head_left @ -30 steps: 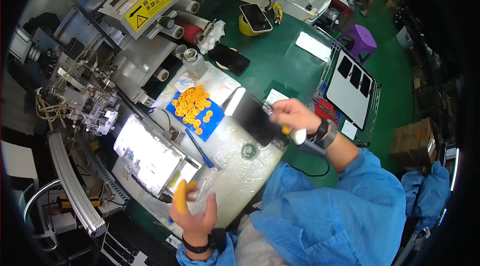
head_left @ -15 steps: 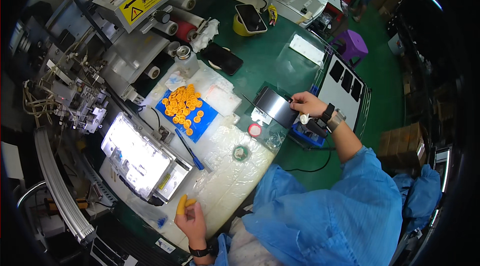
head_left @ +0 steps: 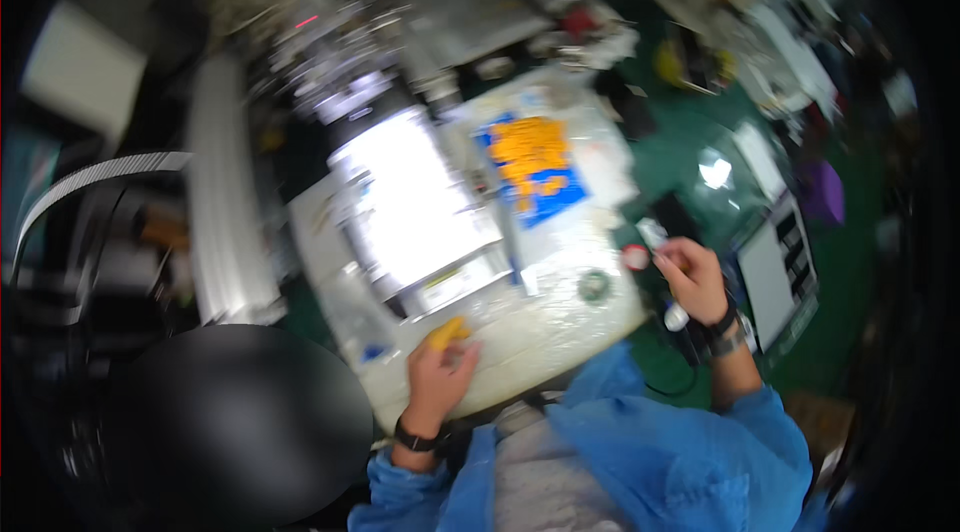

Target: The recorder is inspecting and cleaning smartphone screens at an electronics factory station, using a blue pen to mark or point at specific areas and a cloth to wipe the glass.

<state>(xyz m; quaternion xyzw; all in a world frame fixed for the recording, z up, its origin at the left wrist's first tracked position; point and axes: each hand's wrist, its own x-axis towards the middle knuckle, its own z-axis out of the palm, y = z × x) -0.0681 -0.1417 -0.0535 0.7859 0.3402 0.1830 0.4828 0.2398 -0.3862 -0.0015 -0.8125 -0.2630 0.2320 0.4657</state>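
Observation:
My left hand (head_left: 440, 374) hovers over the near edge of the worktable, yellow finger cots (head_left: 447, 334) on its fingertips. Its thumb stands apart, and I see nothing in it. A brightly lit metal fixture (head_left: 415, 207) lies just beyond it. On the right, my right hand (head_left: 697, 280) has its fingers drawn together beside a small silvery piece (head_left: 652, 233); blur hides what they grip, if anything. A dark flat panel (head_left: 676, 217) lies just past these fingertips. The red-rimmed roll (head_left: 634, 257) is left of this hand.
Orange finger cots (head_left: 530, 157) lie heaped on a blue sheet (head_left: 560, 194). A green tape roll (head_left: 594, 286) rests on the plastic-wrapped pad (head_left: 500, 352). A white tray with black pieces (head_left: 770, 287) stands at right. A dark rounded object (head_left: 240, 422) fills the lower left.
The view has swung left and blurred. My right hand has left the shiny panel's edge and is now by the small silvery piece. My left hand stays near the lit fixture.

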